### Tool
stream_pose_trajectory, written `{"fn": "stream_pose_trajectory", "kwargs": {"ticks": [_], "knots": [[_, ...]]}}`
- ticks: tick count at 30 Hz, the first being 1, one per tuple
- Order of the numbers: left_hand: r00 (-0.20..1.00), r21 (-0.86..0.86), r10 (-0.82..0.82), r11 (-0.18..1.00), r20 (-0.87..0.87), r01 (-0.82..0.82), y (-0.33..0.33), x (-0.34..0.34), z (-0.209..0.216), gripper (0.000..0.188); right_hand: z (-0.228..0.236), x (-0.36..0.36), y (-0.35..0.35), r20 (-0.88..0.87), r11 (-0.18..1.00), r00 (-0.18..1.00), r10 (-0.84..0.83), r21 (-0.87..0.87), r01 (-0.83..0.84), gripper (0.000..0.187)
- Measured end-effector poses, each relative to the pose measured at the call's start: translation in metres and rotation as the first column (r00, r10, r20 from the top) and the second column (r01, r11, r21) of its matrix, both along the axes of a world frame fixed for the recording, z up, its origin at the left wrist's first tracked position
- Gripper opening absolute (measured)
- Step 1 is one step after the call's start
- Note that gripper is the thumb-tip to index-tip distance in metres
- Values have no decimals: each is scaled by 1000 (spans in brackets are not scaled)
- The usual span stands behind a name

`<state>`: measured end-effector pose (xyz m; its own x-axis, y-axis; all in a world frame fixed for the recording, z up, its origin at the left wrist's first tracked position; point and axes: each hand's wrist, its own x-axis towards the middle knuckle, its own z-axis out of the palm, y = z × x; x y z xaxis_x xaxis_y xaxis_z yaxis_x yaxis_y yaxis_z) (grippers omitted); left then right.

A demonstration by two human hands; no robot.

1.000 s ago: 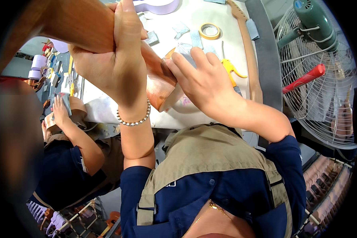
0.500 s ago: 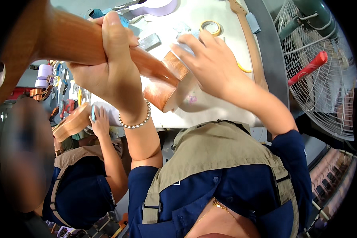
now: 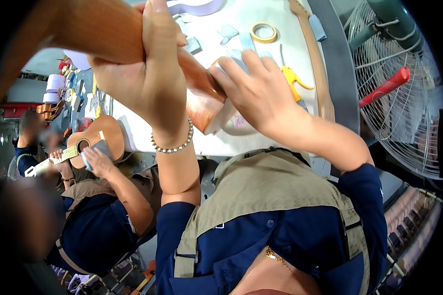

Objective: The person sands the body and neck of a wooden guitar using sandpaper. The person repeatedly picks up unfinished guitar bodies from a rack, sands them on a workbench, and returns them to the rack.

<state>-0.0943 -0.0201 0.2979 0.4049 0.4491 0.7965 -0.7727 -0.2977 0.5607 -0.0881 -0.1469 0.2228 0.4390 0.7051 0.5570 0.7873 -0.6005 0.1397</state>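
My left hand (image 3: 150,73) wraps round a glossy brown wooden guitar neck (image 3: 103,29), its thumb lying along the top. One end of the neck looms large at the upper left; the flared end points down toward the white-covered table (image 3: 133,135). At that flared end, my right hand (image 3: 261,93) presses bent fingers against the wood. Whatever lies under those fingertips is hidden. Blue-grey abrasive pieces (image 3: 227,33) are scattered on the table just beyond my hands.
Beyond my right hand lie a yellow tape roll (image 3: 264,33), a yellow air blow gun (image 3: 292,81) and another guitar neck (image 3: 312,59). A caged fan (image 3: 394,98) stands at the right. To my left, a co-worker's hand (image 3: 98,162) rubs a small guitar (image 3: 106,135).
My right hand has slid down along the flared end, and the pale blue piece under its fingers is hidden now. The co-worker's guitar has turned to show its soundhole.
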Motion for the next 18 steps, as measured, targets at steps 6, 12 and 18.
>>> {"fn": "stream_pose_trajectory", "kwargs": {"ticks": [6,12,18], "knots": [[1000,-39,11,999,-17,-12,-9,0,2,16,-2,4,0,27,1000,1000,-10,30,9,19],[999,-12,-40,999,6,40,-11,0,4,16,3,24,-11,-84,999,996,-31,40,34,47],[999,-17,-20,1000,-42,19,-4,-4,1,13,-5,1,-15,-58,995,998,40,94,-34,33]]}}
